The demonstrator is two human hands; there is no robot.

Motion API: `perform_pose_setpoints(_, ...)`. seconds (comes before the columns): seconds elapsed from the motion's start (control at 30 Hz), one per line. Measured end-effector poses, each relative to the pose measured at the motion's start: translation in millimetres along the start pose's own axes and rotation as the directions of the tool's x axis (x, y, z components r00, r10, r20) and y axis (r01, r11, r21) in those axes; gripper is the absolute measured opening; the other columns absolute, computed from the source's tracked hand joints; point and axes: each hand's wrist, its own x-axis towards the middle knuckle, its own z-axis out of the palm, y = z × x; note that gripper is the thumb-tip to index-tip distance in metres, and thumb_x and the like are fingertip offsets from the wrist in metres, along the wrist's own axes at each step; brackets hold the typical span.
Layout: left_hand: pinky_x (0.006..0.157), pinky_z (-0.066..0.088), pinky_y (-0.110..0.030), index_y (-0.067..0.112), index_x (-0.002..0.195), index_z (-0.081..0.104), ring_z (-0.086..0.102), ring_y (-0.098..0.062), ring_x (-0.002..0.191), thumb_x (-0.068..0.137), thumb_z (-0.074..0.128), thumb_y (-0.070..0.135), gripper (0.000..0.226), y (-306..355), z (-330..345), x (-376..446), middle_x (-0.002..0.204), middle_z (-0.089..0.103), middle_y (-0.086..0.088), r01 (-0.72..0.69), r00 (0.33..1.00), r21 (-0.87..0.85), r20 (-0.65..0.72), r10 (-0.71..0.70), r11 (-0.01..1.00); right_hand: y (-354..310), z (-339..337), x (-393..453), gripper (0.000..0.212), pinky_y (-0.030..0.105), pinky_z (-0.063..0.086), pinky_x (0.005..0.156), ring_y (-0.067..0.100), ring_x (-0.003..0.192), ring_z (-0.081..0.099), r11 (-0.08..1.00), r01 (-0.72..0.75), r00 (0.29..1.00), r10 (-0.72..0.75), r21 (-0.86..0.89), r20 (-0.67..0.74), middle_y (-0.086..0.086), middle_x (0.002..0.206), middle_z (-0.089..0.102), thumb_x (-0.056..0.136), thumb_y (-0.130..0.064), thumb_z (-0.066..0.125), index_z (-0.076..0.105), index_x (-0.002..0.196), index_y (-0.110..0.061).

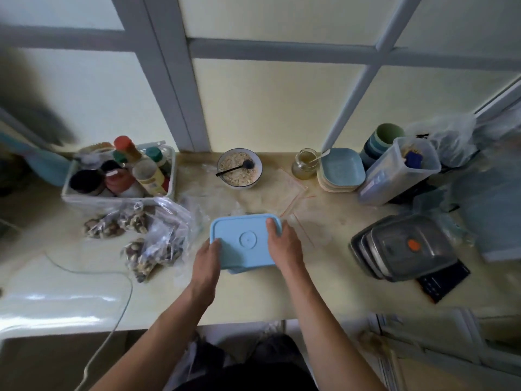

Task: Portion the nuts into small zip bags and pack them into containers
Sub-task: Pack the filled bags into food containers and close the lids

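Note:
A light blue lidded container [244, 241] sits on the counter in front of me, lid on. My left hand [208, 261] grips its near left corner with the thumb on the lid. My right hand [283, 245] grips its right side, thumb on top of the lid. Several small zip bags of mixed nuts [135, 235] lie to the left of the container. Empty clear zip bags [287, 190] lie flat behind it. A bowl of oats [239, 168] with a black spoon stands at the back.
A white basket of jars and bottles [118, 176] stands back left. Back right are a glass jar [305, 163], stacked blue plates [341, 170], cups [380, 142] and a clear tub [400, 170]. Stacked dark containers [406, 246] sit right. A cable [112, 277] crosses the counter's left.

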Motion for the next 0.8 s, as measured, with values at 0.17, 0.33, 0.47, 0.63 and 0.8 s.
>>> perform_pose_setpoints(0.17, 0.09, 0.056, -0.044, 0.023, 0.122, 0.065, 0.066, -0.024, 0.107, 0.102, 0.04, 0.05, 0.042, 1, -65, 3, 0.115, 0.072, -0.002, -0.113, 0.983, -0.016, 0.144, 0.115, 0.993, -41, 28, -45, 0.046, 0.041, 0.043, 0.103, 0.033, 0.12, 0.054, 0.982, 0.165, 0.94, -0.127, 0.095, -0.315, 0.015, 0.119, 0.064, 0.101, -0.05, 0.048, 0.067, 0.113, -0.009)
perform_pose_setpoints(0.33, 0.076, 0.046, -0.037, 0.022, 0.105, 0.062, 0.056, -0.014, 0.085, 0.103, 0.041, 0.037, 0.025, 16, -138, 5, 0.096, 0.063, 0.003, -0.115, 0.979, -0.05, -0.176, 0.105, 0.992, -100, 93, -91, 0.038, 0.037, 0.04, 0.097, 0.028, 0.11, 0.055, 0.96, 0.25, 0.924, -0.197, 0.127, -0.329, 0.011, 0.114, 0.061, 0.102, -0.044, 0.052, 0.067, 0.108, -0.009)
perform_pose_setpoints(0.47, 0.076, 0.043, -0.041, 0.015, 0.101, 0.061, 0.053, -0.017, 0.083, 0.102, 0.042, 0.034, 0.027, -9, -220, 21, 0.094, 0.061, -0.003, -0.005, 0.945, -0.057, -0.328, -0.014, 0.998, -125, 167, -116, 0.028, 0.034, 0.041, 0.09, 0.032, 0.113, 0.057, 0.944, 0.316, 0.945, -0.305, 0.098, -0.116, 0.012, 0.117, 0.064, 0.1, -0.033, 0.055, 0.062, 0.116, -0.011)
perform_pose_setpoints(0.63, 0.088, 0.049, -0.05, 0.014, 0.087, 0.06, 0.053, -0.028, 0.09, 0.1, 0.042, 0.03, 0.027, -55, -309, 36, 0.095, 0.059, -0.01, 0.227, 0.899, -0.045, -0.375, -0.227, 0.973, -129, 253, -140, 0.058, 0.028, 0.039, 0.102, 0.027, 0.131, 0.05, 0.927, 0.375, 0.901, -0.357, -0.027, 0.247, 0.007, 0.144, 0.052, 0.093, -0.029, 0.065, 0.042, 0.144, -0.016)
perform_pose_setpoints(0.8, 0.076, 0.045, -0.045, 0.005, 0.101, 0.059, 0.054, -0.033, 0.093, 0.105, 0.042, 0.026, 0.027, -85, -353, 36, 0.099, 0.059, -0.015, 0.298, 0.873, -0.056, -0.387, -0.296, 0.953, -117, 303, -154, 0.098, 0.021, 0.012, 0.119, 0.027, 0.155, 0.015, 0.888, 0.437, 0.821, -0.328, -0.145, 0.467, 0.011, 0.167, 0.016, 0.089, -0.032, 0.072, 0.009, 0.161, -0.008)
